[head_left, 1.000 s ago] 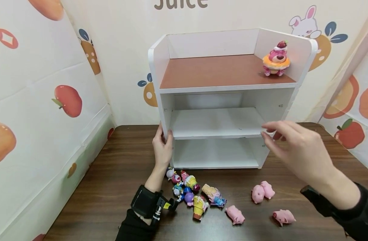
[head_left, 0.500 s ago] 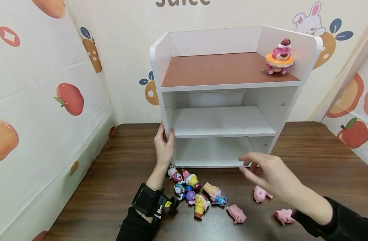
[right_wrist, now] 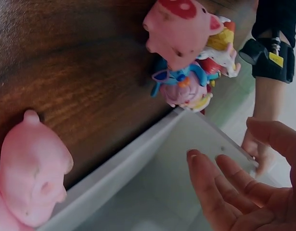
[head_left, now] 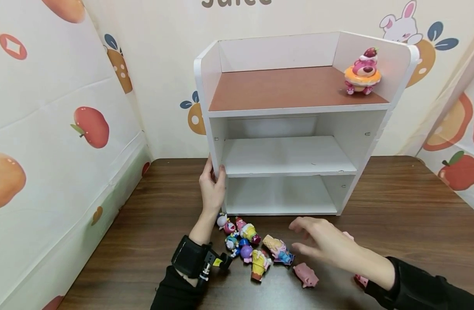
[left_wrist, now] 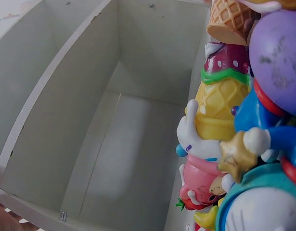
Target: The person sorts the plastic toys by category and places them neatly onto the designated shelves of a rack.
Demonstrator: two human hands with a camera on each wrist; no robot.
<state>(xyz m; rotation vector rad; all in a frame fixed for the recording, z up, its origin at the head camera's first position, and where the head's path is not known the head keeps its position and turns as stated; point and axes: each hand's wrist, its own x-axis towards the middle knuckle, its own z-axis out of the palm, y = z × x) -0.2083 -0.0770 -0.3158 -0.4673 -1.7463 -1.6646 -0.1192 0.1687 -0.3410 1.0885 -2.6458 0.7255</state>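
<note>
My left hand (head_left: 212, 191) grips the left side panel of a white shelf unit (head_left: 287, 173), thumb at its front edge and fingers along the outside. Over the wood table, my right hand (head_left: 322, 241) hovers with fingers loosely bent and nothing in them. Just below it lie a pink toy pig (head_left: 306, 275) and an ice-cream-cone figurine (head_left: 279, 249) with a blue part. Two other pigs are partly hidden behind the right arm; one pig (right_wrist: 34, 168) shows plainly in the right wrist view. Left of these, several small figurines (head_left: 246, 249) lie bunched by the left forearm.
A pink bear figurine (head_left: 363, 73) with an orange ring stands on the brown top board (head_left: 275, 89), at the right. The unit has a middle shelf (head_left: 287, 155) and a bottom one. Printed cloth walls (head_left: 47, 129) enclose the table (head_left: 167, 193).
My right hand has moved left and down, from beside the unit's right side to above the toys. The left hand has kept its place on the side panel. The view has shifted slightly.
</note>
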